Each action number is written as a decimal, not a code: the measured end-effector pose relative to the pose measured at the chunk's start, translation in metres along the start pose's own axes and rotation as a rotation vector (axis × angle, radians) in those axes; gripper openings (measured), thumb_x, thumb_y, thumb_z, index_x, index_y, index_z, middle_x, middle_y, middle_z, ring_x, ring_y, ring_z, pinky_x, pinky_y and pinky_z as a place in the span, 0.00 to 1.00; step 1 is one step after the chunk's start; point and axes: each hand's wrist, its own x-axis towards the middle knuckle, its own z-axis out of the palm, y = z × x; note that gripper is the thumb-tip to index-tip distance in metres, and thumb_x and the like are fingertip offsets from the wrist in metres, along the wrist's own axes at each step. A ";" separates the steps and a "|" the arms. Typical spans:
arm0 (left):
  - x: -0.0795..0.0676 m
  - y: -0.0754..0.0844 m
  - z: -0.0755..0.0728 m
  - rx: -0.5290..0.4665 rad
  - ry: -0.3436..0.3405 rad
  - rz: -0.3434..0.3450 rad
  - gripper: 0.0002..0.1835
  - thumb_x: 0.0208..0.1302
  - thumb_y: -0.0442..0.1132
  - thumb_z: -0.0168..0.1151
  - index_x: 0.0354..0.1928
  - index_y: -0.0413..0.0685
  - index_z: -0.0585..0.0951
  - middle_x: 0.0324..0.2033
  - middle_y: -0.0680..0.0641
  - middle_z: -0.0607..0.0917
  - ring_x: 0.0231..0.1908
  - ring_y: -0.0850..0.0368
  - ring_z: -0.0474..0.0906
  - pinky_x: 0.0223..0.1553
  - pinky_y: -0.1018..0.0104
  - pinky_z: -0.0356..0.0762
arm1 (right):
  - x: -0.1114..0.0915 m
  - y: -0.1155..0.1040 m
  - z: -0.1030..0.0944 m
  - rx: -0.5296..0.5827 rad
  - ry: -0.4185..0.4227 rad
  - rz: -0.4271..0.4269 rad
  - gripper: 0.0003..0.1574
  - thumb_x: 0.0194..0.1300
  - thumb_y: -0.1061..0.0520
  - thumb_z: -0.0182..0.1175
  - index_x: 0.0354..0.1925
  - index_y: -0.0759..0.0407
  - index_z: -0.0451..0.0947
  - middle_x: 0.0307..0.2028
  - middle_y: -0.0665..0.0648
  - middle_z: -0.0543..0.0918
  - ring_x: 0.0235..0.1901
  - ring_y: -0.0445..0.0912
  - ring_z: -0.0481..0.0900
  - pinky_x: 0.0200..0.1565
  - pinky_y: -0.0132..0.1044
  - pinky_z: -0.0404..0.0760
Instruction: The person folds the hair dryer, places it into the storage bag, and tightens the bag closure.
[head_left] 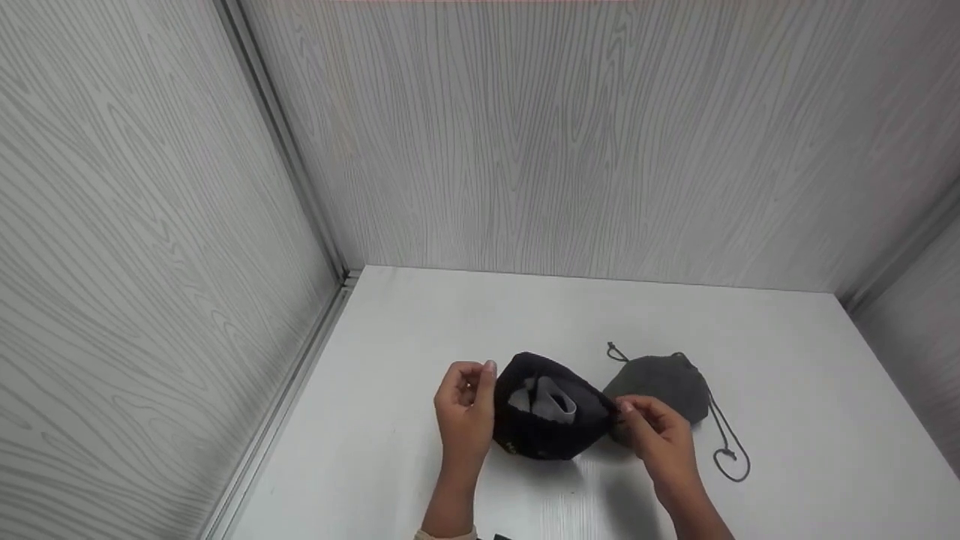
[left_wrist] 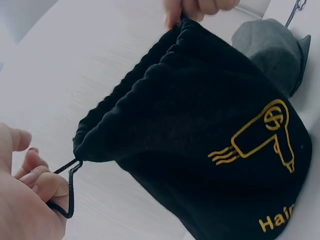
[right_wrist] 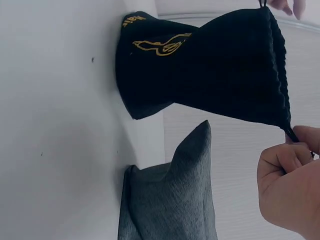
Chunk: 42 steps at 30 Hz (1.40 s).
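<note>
A black drawstring bag [head_left: 540, 446] stands on the white table with its mouth spread wide. Yellow print of a hair dryer and the start of a word, "Hair", shows on its side in the left wrist view. Inside lies something grey [head_left: 551, 401], mostly hidden by the cloth. My left hand [left_wrist: 35, 192] has curled fingers hooked through the black cord loop [left_wrist: 70, 195] at one end of the mouth. At the opposite end, my right hand [right_wrist: 295, 170] pinches the cord [right_wrist: 291, 134] close to the hem.
A grey drawstring pouch [head_left: 660, 379] sits right behind my right hand, its cord [head_left: 727, 450] trailing over the table to the right. Wood-grain panels [head_left: 525, 135] wall the white table [head_left: 375, 450] at the back and both sides.
</note>
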 end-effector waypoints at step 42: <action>0.033 -0.004 -0.084 0.083 0.314 0.154 0.13 0.75 0.35 0.65 0.28 0.41 0.81 0.19 0.50 0.75 0.21 0.62 0.69 0.22 0.74 0.68 | 0.009 0.007 -0.100 -0.381 0.201 -0.254 0.10 0.79 0.59 0.61 0.53 0.61 0.83 0.32 0.55 0.83 0.31 0.40 0.76 0.35 0.26 0.77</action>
